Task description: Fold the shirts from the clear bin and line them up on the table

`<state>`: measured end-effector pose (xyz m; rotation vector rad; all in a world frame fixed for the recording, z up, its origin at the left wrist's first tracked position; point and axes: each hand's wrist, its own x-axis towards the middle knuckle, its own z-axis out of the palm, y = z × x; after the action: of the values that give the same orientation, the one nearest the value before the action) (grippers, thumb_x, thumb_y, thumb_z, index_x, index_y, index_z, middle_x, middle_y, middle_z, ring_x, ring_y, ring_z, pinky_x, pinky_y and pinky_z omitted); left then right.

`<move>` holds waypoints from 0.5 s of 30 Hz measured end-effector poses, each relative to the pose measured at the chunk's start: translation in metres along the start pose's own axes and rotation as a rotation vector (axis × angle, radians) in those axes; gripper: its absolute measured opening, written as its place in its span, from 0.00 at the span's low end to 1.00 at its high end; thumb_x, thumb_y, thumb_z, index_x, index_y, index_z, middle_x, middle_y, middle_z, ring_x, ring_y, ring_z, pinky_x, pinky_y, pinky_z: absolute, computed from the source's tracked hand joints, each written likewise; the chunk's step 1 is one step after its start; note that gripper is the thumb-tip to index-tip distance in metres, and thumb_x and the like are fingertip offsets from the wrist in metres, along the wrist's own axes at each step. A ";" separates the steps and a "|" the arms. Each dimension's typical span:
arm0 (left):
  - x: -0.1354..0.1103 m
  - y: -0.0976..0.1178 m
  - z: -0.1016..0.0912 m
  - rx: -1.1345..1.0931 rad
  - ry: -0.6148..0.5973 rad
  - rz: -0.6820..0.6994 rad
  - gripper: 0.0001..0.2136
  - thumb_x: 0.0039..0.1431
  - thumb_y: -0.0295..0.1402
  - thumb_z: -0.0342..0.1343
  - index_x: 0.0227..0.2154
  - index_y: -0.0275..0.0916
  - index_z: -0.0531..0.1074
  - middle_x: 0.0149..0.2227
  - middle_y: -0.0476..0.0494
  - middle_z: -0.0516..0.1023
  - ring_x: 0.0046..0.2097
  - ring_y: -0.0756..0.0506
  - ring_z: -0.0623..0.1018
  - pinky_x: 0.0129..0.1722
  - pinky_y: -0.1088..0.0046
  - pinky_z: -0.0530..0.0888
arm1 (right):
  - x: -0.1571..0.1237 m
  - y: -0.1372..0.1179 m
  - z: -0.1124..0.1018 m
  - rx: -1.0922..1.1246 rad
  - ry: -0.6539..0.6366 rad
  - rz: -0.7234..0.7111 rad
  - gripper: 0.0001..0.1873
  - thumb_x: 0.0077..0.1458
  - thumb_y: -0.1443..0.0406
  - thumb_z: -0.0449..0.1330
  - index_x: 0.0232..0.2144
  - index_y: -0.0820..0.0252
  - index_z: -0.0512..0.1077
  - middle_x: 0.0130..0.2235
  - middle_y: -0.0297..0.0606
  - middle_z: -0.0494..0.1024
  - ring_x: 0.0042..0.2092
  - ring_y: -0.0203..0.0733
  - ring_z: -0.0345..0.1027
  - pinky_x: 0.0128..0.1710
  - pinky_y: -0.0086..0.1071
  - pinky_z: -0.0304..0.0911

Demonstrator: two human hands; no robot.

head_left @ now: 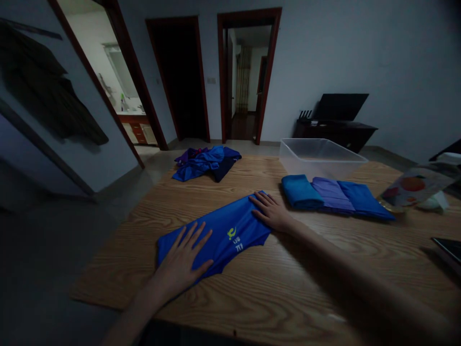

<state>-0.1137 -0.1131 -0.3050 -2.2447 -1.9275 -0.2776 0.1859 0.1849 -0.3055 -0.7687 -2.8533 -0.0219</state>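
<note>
Wooden surface [252,288] under the blue garment [218,230]; left hand [181,258] and right hand [273,215] flat, open, at its opposite ends; smooth outward evenly.

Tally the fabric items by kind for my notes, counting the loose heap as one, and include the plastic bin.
Folded bundles: 3 (teal bundle, purple bundle, blue bundle)
Logo-printed blue garment: 1
Loose heap: 1
Plastic bin: 1
Total: 6

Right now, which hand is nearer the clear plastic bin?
Right. The right hand rests on the blue garment's right end, left of and nearer the camera than the bin; the left hand is farther off, at the garment's left end.
</note>
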 end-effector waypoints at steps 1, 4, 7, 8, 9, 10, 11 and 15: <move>-0.003 0.003 -0.001 0.006 0.005 -0.010 0.39 0.72 0.57 0.52 0.78 0.51 0.48 0.79 0.43 0.50 0.78 0.33 0.55 0.74 0.46 0.59 | -0.003 -0.001 -0.001 -0.028 0.008 0.061 0.35 0.77 0.49 0.44 0.76 0.60 0.56 0.77 0.52 0.55 0.77 0.59 0.47 0.75 0.56 0.43; -0.010 0.011 0.000 0.031 0.032 -0.042 0.38 0.72 0.56 0.52 0.78 0.50 0.48 0.79 0.43 0.51 0.78 0.34 0.56 0.74 0.46 0.58 | -0.015 -0.006 -0.009 -0.095 0.063 0.263 0.36 0.76 0.49 0.47 0.72 0.69 0.60 0.69 0.60 0.68 0.70 0.64 0.60 0.71 0.55 0.51; -0.017 0.016 0.006 0.047 0.074 -0.059 0.40 0.71 0.57 0.53 0.78 0.49 0.48 0.79 0.42 0.51 0.77 0.34 0.56 0.75 0.47 0.57 | -0.027 -0.012 -0.021 -0.040 0.067 0.386 0.34 0.74 0.51 0.51 0.67 0.74 0.64 0.63 0.65 0.72 0.64 0.67 0.64 0.66 0.54 0.56; -0.018 0.018 0.009 0.049 0.086 -0.060 0.40 0.70 0.57 0.54 0.78 0.49 0.49 0.79 0.42 0.51 0.77 0.34 0.56 0.75 0.47 0.56 | -0.029 -0.013 -0.025 -0.007 0.052 0.409 0.32 0.74 0.53 0.52 0.66 0.74 0.65 0.63 0.65 0.72 0.64 0.67 0.64 0.65 0.53 0.57; -0.020 0.019 0.011 0.052 0.098 -0.061 0.41 0.70 0.58 0.54 0.78 0.49 0.49 0.79 0.42 0.51 0.77 0.34 0.56 0.75 0.47 0.55 | -0.029 -0.013 -0.028 0.027 0.031 0.424 0.30 0.73 0.54 0.55 0.65 0.73 0.66 0.62 0.64 0.73 0.64 0.65 0.64 0.65 0.51 0.58; -0.021 0.019 0.012 0.056 0.105 -0.058 0.41 0.69 0.58 0.55 0.78 0.50 0.50 0.79 0.42 0.51 0.77 0.33 0.56 0.75 0.47 0.55 | -0.029 -0.012 -0.032 0.058 0.008 0.435 0.28 0.71 0.55 0.57 0.63 0.71 0.68 0.61 0.62 0.74 0.63 0.63 0.66 0.63 0.48 0.60; -0.022 0.020 0.013 0.063 0.105 -0.050 0.42 0.69 0.59 0.55 0.78 0.50 0.50 0.79 0.42 0.51 0.77 0.33 0.56 0.75 0.46 0.54 | -0.026 -0.009 -0.035 0.087 -0.017 0.445 0.26 0.70 0.56 0.60 0.61 0.69 0.70 0.59 0.59 0.76 0.60 0.60 0.69 0.60 0.43 0.63; -0.021 0.025 0.013 0.088 0.080 -0.027 0.42 0.68 0.59 0.55 0.78 0.49 0.50 0.79 0.41 0.52 0.78 0.32 0.56 0.74 0.44 0.56 | -0.012 0.007 -0.049 0.238 -0.134 0.448 0.15 0.63 0.60 0.68 0.49 0.62 0.78 0.48 0.45 0.85 0.45 0.47 0.78 0.43 0.30 0.68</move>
<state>-0.0919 -0.1335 -0.3229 -2.1210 -1.8930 -0.2757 0.2085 0.1821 -0.2595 -1.3706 -2.6608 0.4356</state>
